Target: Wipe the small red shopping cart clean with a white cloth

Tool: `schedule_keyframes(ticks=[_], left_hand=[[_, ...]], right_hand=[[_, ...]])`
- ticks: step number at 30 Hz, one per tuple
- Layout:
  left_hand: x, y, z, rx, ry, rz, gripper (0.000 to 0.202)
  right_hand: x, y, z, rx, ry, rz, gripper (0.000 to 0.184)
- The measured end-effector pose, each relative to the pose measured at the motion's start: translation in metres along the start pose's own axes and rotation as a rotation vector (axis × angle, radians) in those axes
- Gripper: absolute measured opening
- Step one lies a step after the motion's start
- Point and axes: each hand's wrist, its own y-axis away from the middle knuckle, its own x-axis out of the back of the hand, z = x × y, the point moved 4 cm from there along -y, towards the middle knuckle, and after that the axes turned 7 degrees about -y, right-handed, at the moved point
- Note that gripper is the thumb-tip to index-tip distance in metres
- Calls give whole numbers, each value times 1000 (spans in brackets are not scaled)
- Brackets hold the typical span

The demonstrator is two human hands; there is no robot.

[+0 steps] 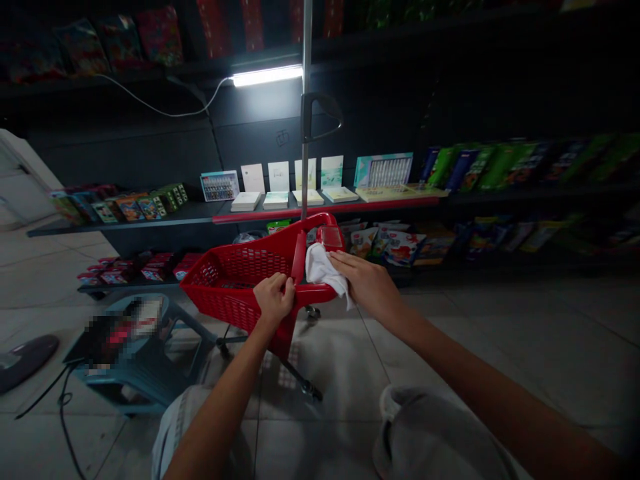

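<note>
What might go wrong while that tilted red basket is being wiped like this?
1. The red plastic wheeled basket is tilted, steadied only by the left hand's grip on its rim; it might roll or tip.
2. The white cloth under the right hand hangs loose and may slip off.
3. The tall metal handle pole could swing into the white booklets on the shelf.

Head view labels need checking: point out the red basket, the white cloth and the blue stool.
red basket [231,275], head view, mesh side wall.
white cloth [318,267], head view, bunched upper fold.
blue stool [143,390], head view, front edge below the seat.
</note>
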Motion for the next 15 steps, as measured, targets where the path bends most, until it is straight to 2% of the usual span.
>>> schedule_keyframes(ticks=[5,15], left_hand=[[-7,-2,-2,4,21,-11,35],[-22,-12,-8,48,-30,-13,36]], right_hand=[[-5,19,-6,-60,25,83,67],[-1,18,-29,-72,24,19,60]])
